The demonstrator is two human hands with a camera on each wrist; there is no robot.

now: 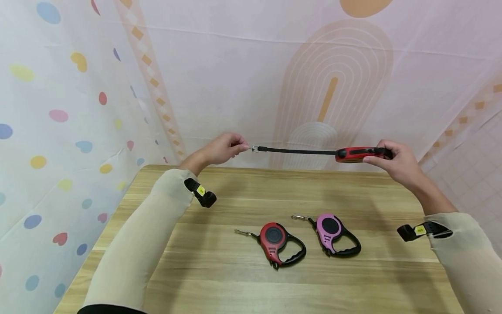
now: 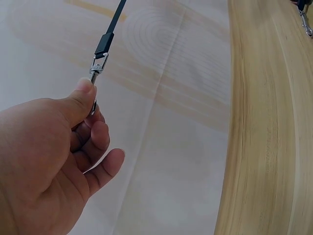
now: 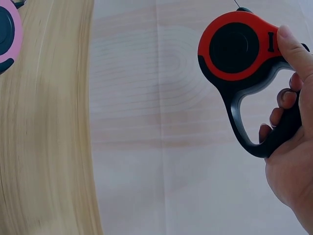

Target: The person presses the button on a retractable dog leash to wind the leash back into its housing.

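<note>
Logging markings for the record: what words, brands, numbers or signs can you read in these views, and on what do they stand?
No text can be read in any view.
Yellow tag on the left wrist strap: dark marks, too small to read.
Yellow tag on the right wrist strap: likewise too small.
Held red leash, in the right hand: a small bone-shaped sign by the thumb, no lettering.
Red leash on the table and pink leash: no lettering shows.

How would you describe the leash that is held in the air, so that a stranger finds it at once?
Above the far edge of the wooden table, two hands stretch a black strap. The right hand holds the red retractable leash it runs from. Unlike the red leash and pink leash lying on the table, it is raised and extended.
</note>
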